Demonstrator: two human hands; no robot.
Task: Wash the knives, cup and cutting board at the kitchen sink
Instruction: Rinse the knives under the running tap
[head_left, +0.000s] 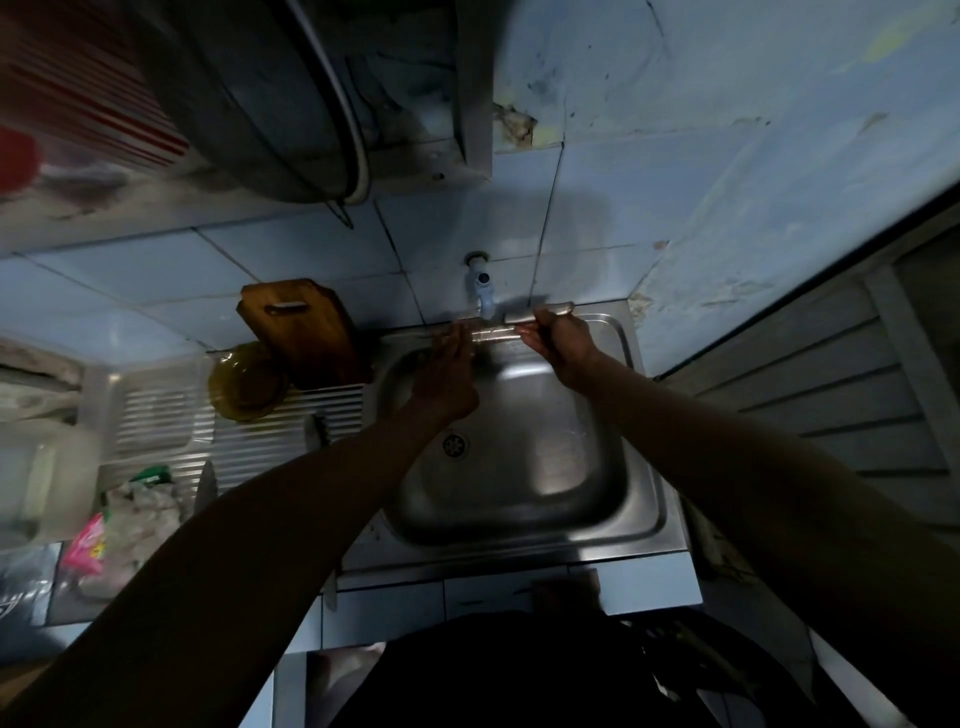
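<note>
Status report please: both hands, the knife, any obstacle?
Right hand grips knife under tap. Left hand open, fingers rubbing blade. No obstacle.

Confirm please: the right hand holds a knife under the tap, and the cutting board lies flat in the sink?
Not quite. The head view shows the cutting board leaning upright against the wall left of the sink, not in it. The rest holds: the right hand holds a knife under the tap.
</note>
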